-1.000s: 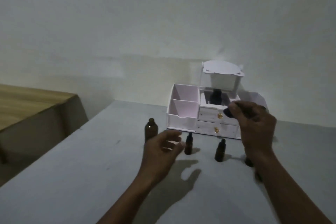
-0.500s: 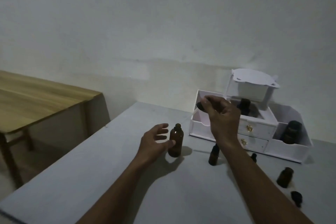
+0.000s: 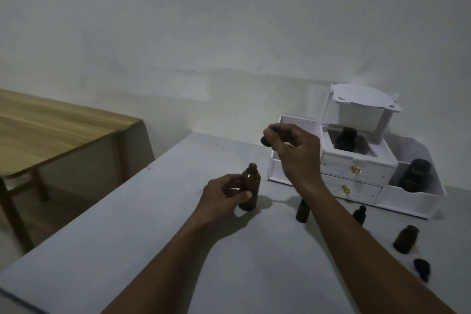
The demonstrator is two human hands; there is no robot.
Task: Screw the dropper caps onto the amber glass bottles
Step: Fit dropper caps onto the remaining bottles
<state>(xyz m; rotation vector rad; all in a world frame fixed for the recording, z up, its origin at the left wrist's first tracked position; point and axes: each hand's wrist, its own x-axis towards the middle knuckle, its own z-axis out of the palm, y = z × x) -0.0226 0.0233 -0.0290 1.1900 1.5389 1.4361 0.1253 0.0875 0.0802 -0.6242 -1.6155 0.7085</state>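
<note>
A tall amber glass bottle (image 3: pixel 250 187) stands upright and uncapped on the grey table (image 3: pixel 153 250). My left hand (image 3: pixel 223 197) is wrapped around its body. My right hand (image 3: pixel 295 150) hovers above and to the right of it, pinching a black dropper cap (image 3: pixel 264 141) between the fingertips. Behind my right forearm stands a small amber bottle (image 3: pixel 302 209), partly hidden. A small capped bottle (image 3: pixel 360 213) and an open stubby bottle (image 3: pixel 405 239) stand further right. A loose black dropper cap (image 3: pixel 422 268) lies near the right edge.
A white drawer organiser (image 3: pixel 356 171) sits at the back against the wall, with dark bottles (image 3: pixel 415 174) in its compartments. A wooden table (image 3: pixel 51 130) stands to the left, across a gap from the grey table.
My left hand has closed around the tall bottle it was only reaching for. My right hand with the cap stays raised above it. The view has shifted slightly.
</note>
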